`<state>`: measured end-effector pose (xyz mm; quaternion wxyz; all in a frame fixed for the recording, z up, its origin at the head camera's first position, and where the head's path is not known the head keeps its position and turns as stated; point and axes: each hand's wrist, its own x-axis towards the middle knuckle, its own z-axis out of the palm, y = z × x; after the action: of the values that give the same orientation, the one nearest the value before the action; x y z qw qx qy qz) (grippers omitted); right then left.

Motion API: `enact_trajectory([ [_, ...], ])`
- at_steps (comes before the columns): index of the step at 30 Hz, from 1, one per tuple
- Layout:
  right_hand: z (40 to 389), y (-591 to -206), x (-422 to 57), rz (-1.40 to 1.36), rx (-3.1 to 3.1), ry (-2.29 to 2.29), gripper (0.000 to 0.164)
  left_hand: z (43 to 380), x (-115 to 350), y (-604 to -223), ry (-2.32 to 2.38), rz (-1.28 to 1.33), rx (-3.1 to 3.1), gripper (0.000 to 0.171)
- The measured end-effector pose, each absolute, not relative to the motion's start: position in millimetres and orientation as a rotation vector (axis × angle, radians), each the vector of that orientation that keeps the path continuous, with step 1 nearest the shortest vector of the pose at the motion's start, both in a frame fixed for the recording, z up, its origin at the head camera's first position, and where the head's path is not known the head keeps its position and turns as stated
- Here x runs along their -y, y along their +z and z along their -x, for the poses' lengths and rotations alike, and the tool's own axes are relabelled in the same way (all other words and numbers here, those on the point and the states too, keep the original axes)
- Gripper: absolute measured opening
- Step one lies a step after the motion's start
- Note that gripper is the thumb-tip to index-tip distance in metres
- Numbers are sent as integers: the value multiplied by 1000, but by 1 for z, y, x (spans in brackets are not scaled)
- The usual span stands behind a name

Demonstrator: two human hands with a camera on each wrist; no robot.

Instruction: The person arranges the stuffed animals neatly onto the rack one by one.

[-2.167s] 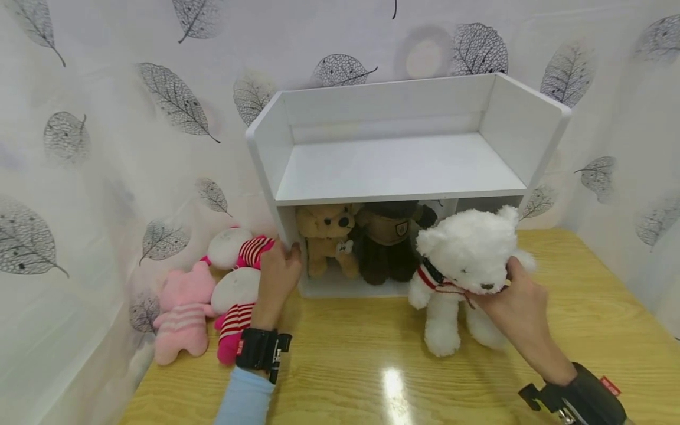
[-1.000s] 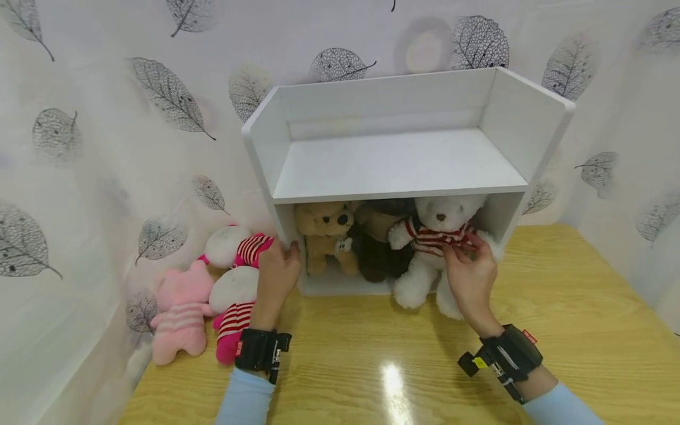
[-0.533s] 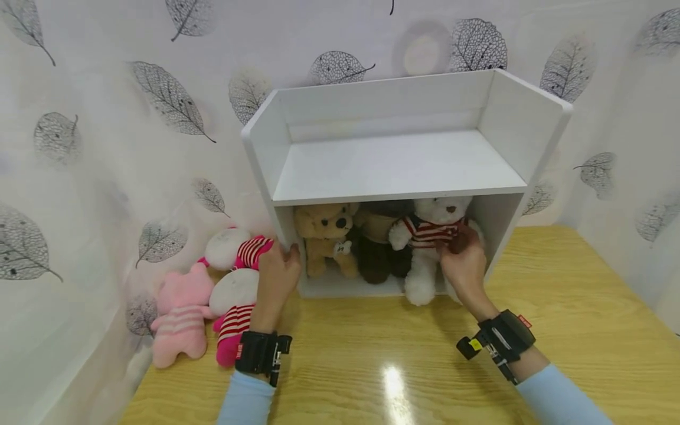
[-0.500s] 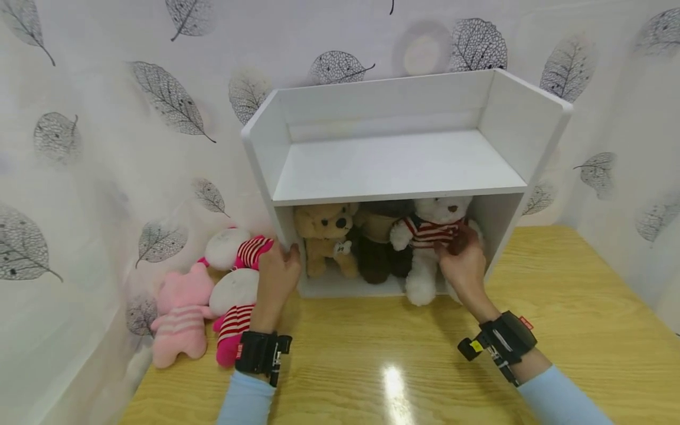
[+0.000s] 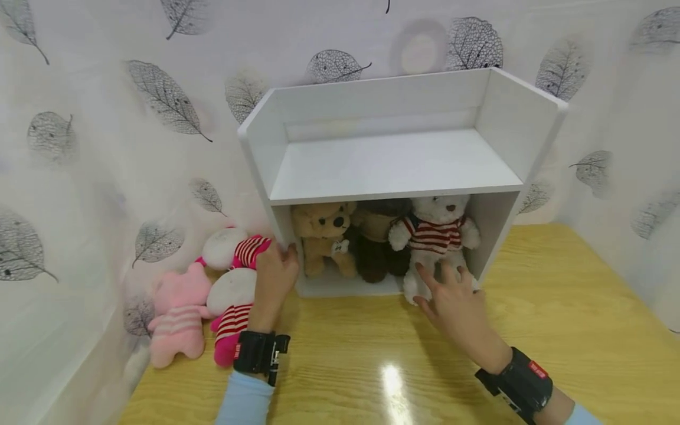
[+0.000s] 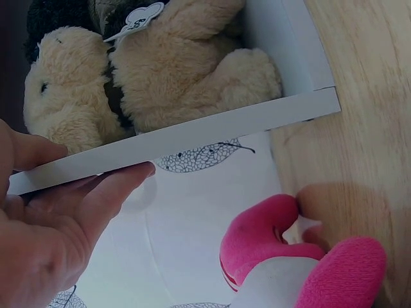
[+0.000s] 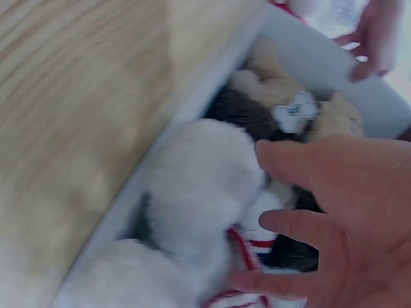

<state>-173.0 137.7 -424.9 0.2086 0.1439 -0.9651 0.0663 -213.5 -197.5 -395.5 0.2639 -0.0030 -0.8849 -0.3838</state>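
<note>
A white teddy bear in a red-striped sweater sits in the right part of the lower compartment of a white shelf. My right hand hovers in front of its legs, fingers spread and holding nothing; the right wrist view shows the fingers close over the bear's white fur. With thumb inside and fingers outside, my left hand grips the shelf's left side panel. Beside the bear sit a dark brown plush toy, its head hidden under the upper board, and a tan plush dog.
Left of the shelf, a pink plush bear and two striped pink-and-white plush dolls lie on the wooden table. A leaf-print curtain hangs behind and at the sides.
My right hand brought the white bear from in front of the shelf into the lower compartment, pushed it further in, then let go and drew back. The left hand stayed on the side panel.
</note>
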Motion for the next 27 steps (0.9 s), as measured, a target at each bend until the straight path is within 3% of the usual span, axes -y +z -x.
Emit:
enact_trajectory([
  [20, 219, -449, -139, -512, 2526, 264, 25, 214, 200, -394, -1043, 38, 2392, 24],
  [27, 235, -453, -147, -468, 2556, 382, 25, 214, 200, -395, -1077, 22, 2392, 20],
])
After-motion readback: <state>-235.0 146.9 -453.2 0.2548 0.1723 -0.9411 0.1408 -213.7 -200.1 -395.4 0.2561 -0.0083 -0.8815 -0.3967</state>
